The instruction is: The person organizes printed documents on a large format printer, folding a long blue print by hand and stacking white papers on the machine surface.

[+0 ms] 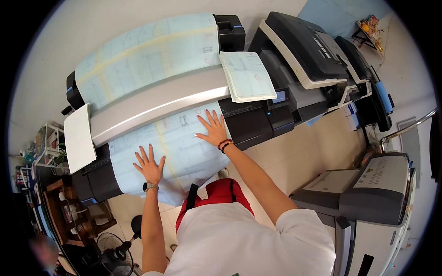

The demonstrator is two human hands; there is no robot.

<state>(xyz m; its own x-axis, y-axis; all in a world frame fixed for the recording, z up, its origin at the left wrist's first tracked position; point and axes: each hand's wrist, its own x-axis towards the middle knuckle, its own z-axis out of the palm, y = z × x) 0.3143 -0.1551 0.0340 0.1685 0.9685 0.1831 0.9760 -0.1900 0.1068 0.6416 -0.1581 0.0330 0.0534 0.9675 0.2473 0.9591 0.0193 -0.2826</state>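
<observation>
Blue drawing sheet (182,149) lies in front of and behind the silver machine cover (159,105), seemingly partway through, not finished; beneath, I cannot tell. Left hand (151,169) and right hand (214,133) rest flat on it, fingers apart.

Sheet (189,158) before and behind the printer cover (161,97) — paper stacks (248,76) left and right
</observation>
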